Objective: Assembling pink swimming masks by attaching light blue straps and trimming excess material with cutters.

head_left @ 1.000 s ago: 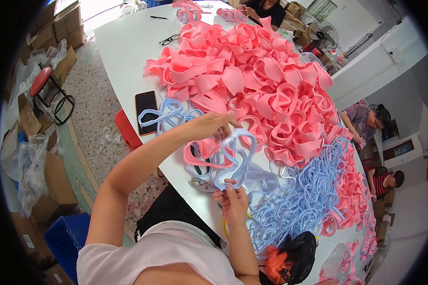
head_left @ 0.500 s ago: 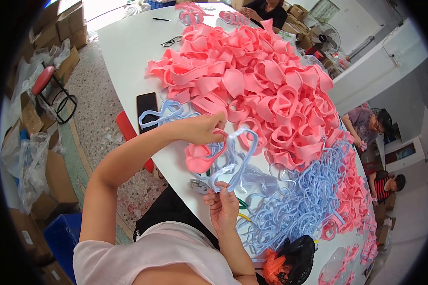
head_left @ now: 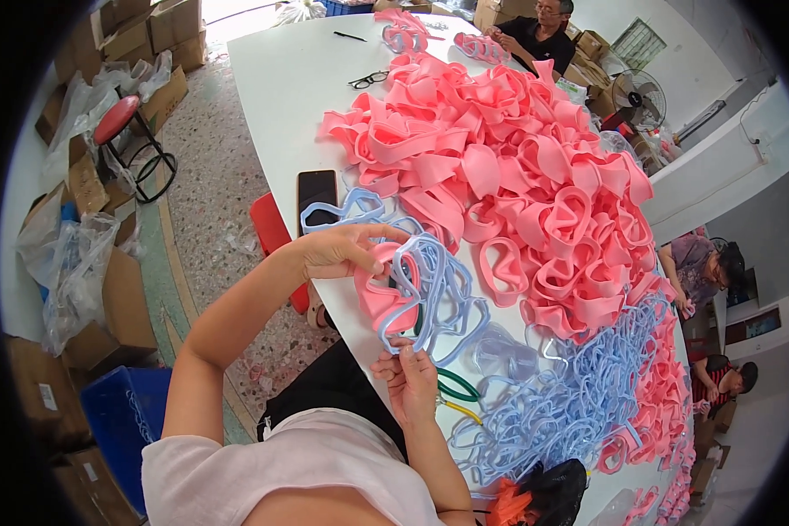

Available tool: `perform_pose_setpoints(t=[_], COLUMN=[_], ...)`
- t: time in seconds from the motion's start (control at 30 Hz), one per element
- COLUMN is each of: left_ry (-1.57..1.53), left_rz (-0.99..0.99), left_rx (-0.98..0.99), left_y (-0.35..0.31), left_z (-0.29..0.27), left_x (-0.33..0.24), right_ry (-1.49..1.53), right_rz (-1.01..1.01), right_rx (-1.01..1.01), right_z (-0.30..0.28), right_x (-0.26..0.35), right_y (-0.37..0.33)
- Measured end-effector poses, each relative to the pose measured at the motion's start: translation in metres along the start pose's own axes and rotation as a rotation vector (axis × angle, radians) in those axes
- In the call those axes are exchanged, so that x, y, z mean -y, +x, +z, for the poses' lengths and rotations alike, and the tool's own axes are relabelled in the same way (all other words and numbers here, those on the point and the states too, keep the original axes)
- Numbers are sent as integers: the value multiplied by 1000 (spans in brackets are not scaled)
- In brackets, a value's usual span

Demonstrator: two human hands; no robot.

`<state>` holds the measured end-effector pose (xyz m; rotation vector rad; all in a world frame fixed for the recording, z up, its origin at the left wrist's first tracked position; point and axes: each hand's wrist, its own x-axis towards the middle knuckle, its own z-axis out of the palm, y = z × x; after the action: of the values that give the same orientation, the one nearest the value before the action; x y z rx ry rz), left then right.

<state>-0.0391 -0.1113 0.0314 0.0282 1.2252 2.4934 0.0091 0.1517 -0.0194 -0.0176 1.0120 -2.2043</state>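
My left hand (head_left: 349, 252), its thumb and fingers closed, grips the upper part of a soft pink loop (head_left: 379, 296) and a thin pale blue frame. Below it my right hand (head_left: 408, 382) pinches the lower end of the pale blue frame (head_left: 405, 317), which lies against the pink loop. More pale blue frames sit just beyond and beside my hands, so where one ends and another begins is hard to tell. A green-handled tool (head_left: 458, 384) and a yellow handle (head_left: 461, 412) lie partly hidden to the right of my right hand.
A big heap of pink loops (head_left: 517, 167) fills the white table (head_left: 276, 96). A tangle of pale blue frames (head_left: 561, 386) lies at the right, near a clear moulded piece (head_left: 505, 352). A phone (head_left: 316, 195) and glasses (head_left: 369, 80) rest by the left edge. Co-workers sit around.
My left hand has come down and turned, bringing the pink loop up against the pale blue frame. My right hand keeps its pinch on the lower end. The whole view has shifted slightly.
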Motion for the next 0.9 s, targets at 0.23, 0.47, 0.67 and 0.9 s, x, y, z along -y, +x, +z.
perform_pose_setpoints(t=[0.23, 0.47, 0.67, 0.9], left_ry=[-249, -269, -618, -799], left_rz=[43, 105, 244, 350], left_rx=[34, -113, -89, -10], left_y=[-9, -7, -16, -24], left_z=[-10, -28, -34, -31], left_x=[7, 37, 64, 83], right_ry=[-271, -486, -717, -1044], right_rz=[78, 135, 4, -175], right_rx=[-24, -71, -190, -278], right_z=[-4, -7, 4, 10], right_x=[1, 5, 9, 17], right_y=[7, 17, 30, 49])
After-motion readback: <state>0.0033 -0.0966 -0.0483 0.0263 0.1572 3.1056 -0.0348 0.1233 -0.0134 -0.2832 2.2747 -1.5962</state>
